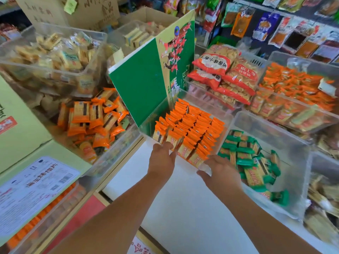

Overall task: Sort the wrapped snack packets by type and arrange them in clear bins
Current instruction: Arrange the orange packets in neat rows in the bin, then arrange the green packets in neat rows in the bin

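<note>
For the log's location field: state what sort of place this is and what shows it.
Most likely a small snack shop: hanging snack bags along the back, clear bins full of wrapped packets, and cardboard cartons of stock.

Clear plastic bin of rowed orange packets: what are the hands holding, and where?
The clear plastic bin, by its near rim: left hand at the left corner, right hand at the right corner.
</note>
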A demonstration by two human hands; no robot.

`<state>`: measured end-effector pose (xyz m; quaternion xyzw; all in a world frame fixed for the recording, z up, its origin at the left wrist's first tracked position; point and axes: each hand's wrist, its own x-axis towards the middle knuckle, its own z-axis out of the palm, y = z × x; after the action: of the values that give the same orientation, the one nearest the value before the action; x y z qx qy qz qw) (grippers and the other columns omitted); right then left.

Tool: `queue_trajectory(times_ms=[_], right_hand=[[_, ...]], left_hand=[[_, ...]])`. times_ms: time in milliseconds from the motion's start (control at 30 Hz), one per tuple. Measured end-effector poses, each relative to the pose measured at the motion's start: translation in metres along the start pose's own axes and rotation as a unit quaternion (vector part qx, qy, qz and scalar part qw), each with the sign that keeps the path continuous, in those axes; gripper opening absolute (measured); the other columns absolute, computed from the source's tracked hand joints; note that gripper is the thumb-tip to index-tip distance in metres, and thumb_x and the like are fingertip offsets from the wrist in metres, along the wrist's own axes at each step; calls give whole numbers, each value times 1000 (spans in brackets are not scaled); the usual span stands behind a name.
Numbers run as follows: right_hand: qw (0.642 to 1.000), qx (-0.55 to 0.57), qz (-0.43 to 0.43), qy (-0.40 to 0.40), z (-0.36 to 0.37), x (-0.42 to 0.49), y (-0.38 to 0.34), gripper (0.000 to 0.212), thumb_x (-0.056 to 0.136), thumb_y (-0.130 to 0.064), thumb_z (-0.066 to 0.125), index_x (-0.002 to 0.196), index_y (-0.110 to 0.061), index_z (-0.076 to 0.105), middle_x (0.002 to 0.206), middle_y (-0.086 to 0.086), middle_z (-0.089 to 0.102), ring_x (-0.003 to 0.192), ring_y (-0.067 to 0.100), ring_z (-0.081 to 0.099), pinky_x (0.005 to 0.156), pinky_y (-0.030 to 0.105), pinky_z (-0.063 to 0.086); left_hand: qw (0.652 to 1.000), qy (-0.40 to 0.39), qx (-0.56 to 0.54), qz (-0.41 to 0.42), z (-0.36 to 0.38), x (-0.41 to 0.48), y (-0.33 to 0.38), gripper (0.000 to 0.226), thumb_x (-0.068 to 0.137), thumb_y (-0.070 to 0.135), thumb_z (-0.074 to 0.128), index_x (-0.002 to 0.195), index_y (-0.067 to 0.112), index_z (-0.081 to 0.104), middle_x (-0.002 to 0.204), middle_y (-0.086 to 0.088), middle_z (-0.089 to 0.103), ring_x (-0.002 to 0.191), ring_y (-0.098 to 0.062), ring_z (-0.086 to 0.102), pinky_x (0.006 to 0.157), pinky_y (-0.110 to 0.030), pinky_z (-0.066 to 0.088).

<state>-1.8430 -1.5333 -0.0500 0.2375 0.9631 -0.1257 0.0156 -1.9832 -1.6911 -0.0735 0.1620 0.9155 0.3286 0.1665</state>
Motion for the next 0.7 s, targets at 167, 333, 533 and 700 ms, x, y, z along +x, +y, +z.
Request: queue_trajectory(times_ms=[167, 333, 533, 700], right_hand=[[991, 132, 29, -19, -18, 24, 27, 25, 89, -51, 68, 111, -37, 67, 123, -17, 59, 112, 12, 58, 88, 36, 55], [963, 232, 134, 0, -24, -2, 59, 31, 93, -51, 65, 113, -29, 73, 111, -15, 68, 91, 1, 62, 74, 18, 48], [979, 88, 167, 80, -6, -56, 95, 23, 83, -34, 81, 101, -21, 78, 100, 2, 73, 90, 29, 71, 64, 42, 60], [977, 37, 192, 81, 2, -90, 124, 24, 84, -28, 81, 103, -15, 79, 99, 5, 72, 96, 33, 67, 70, 43, 61]], left_hand=[[999, -2, -46, 0, 7, 37, 22, 35, 99, 32, 68, 131, 19, 63, 127, -7, 56, 93, -15, 59, 86, -21, 45], [999, -6, -39, -1, 15, 47, 27, 42, 98, 35, 68, 135, 17, 61, 131, -10, 56, 110, -25, 64, 89, -26, 47], [999, 13, 22, 36, 21, 9, 37, 36, 102, 35, 60, 135, 24, 51, 122, -3, 62, 107, -24, 66, 83, -35, 53], [979, -113, -4, 167, 61, -53, 66, 33, 101, 38, 60, 130, 22, 59, 116, 7, 61, 98, -13, 64, 88, -32, 56]])
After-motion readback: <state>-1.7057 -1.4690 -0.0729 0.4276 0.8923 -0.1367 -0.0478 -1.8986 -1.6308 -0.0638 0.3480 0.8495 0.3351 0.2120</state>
